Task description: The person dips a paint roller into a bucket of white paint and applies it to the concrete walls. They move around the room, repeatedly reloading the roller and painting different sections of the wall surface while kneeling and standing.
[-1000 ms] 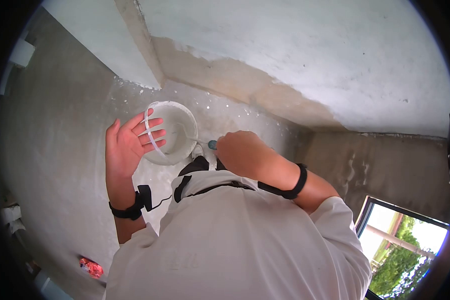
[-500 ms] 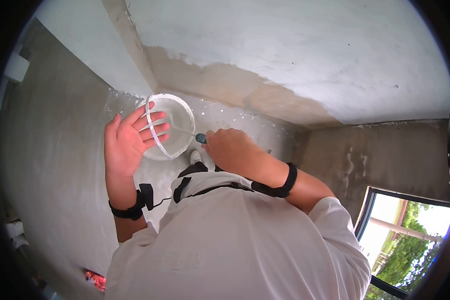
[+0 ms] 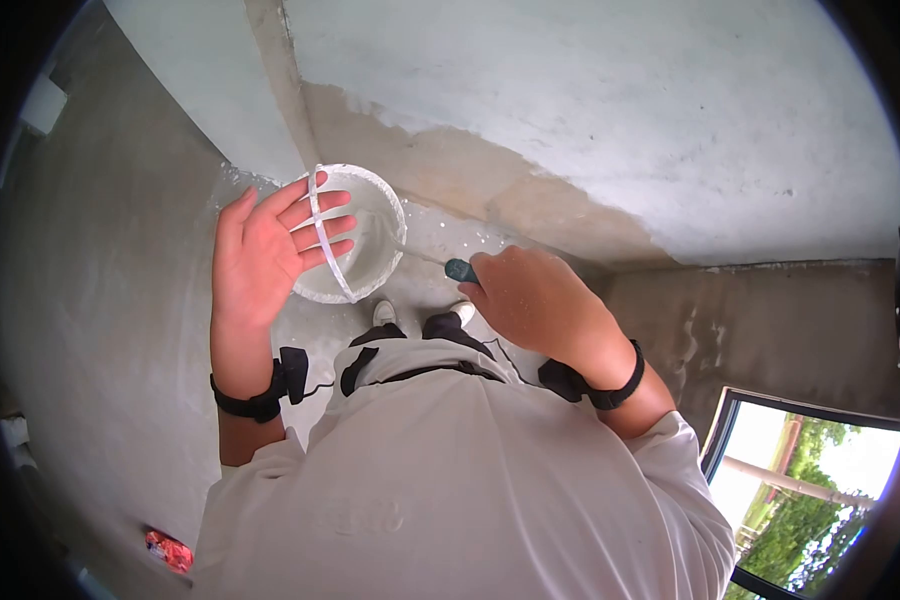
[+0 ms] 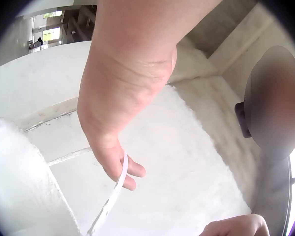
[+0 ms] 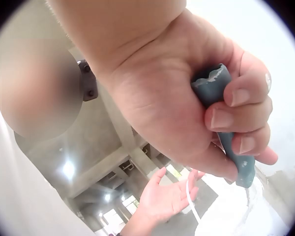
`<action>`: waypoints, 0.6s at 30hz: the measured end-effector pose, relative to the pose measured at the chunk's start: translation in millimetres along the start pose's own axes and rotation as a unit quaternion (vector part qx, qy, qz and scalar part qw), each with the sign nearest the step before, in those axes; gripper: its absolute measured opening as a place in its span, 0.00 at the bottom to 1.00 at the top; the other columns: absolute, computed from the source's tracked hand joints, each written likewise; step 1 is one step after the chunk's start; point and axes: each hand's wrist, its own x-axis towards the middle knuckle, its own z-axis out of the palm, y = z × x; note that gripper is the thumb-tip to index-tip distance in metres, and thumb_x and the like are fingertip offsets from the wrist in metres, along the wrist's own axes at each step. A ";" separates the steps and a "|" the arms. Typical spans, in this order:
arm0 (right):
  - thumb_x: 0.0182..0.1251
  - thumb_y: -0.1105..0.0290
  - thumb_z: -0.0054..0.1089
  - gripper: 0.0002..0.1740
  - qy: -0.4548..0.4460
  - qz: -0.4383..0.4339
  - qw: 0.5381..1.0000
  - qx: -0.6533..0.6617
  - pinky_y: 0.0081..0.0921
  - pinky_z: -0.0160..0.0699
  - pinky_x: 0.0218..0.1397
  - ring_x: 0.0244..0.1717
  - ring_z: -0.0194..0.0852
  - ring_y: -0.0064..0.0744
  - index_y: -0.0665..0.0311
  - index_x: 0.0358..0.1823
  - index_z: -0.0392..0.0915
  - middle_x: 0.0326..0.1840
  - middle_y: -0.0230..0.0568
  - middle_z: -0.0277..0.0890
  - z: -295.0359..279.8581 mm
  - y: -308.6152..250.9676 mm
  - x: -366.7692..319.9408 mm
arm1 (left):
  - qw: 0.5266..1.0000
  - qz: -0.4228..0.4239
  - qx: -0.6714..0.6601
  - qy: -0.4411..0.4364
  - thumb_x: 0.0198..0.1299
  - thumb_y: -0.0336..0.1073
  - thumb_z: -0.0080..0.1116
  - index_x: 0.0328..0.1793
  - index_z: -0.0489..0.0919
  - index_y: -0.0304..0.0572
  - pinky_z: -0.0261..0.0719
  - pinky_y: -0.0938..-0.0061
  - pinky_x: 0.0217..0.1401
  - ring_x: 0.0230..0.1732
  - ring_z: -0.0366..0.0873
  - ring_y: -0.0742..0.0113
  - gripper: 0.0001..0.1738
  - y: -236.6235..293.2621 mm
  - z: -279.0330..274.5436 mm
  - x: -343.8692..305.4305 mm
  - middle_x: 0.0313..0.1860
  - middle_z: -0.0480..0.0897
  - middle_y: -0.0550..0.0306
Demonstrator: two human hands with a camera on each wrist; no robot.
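In the head view my left hand (image 3: 270, 250) is palm up with fingers extended, and the white handle of a bucket (image 3: 332, 250) lies across them. The bucket (image 3: 397, 200) is round, with a paint-crusted rim and pale contents. To its right my right hand (image 3: 535, 305) grips a tool by its teal handle (image 3: 460, 271); a thin shank runs from it toward the bucket's rim, and the tool's far end is hard to make out. In the right wrist view the fingers and thumb wrap that chipped handle (image 5: 214, 88). The left wrist view shows the bucket handle (image 4: 110, 201) at the left fingers.
A partly whitened wall (image 3: 570, 110) rises ahead, with a bare brown band (image 3: 490, 175) low along it. White specks dot the grey floor (image 3: 150, 350). A red packet (image 3: 169, 551) lies at lower left, and a window (image 3: 805, 480) is at the right.
Against half a second ago, the bucket and left hand sit higher in the head view. My right hand has shifted right with the tool, away from the bucket. Both shoes now show.
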 end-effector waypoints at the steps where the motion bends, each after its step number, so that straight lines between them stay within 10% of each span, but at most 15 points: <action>1: 0.73 0.59 0.56 0.18 0.001 -0.002 1.000 -0.002 0.44 0.76 0.32 0.27 0.79 0.55 0.68 0.30 0.77 0.23 0.51 0.78 5.6 -1.6 7.1 | 1.000 0.003 0.000 0.001 0.71 0.63 0.33 0.76 0.59 0.22 0.71 0.45 0.69 0.64 0.74 0.42 0.47 1.3 2.5 -0.2 0.70 0.70 0.33; 18: 0.73 0.61 0.54 0.14 -0.013 0.018 1.000 -0.009 0.49 0.71 0.34 0.31 0.77 0.58 0.65 0.37 0.79 0.25 0.52 0.79 -19.5 -0.9 -21.3 | 0.999 0.030 0.003 0.029 0.71 0.61 0.36 0.70 0.69 0.27 0.75 0.49 0.66 0.60 0.79 0.40 0.41 3.4 5.2 -7.9 0.63 0.77 0.33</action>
